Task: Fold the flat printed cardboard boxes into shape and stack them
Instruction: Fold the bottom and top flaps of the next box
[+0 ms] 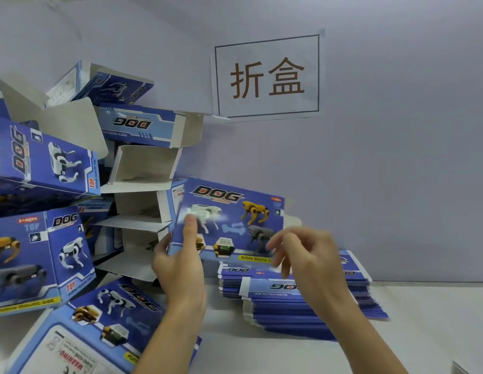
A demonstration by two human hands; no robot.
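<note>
The left hand (178, 261) grips the lower left corner of a blue printed "DOG" box (229, 220), thumb laid across its front face and fingers curled behind, holding it upright in the air. The right hand (306, 256) hovers just off the box's lower right edge, fingers loosely curled and blurred; whether they touch the cardboard I cannot tell. Directly below and beyond the right hand lies a stack of flat boxes (302, 303) on the white table (410, 333). To the left of the left hand rises a heap of folded boxes (73, 184), many with open white flaps, one lying just beneath the left forearm. Above both hands, a paper sign (267, 76) hangs on the wall.
</note>
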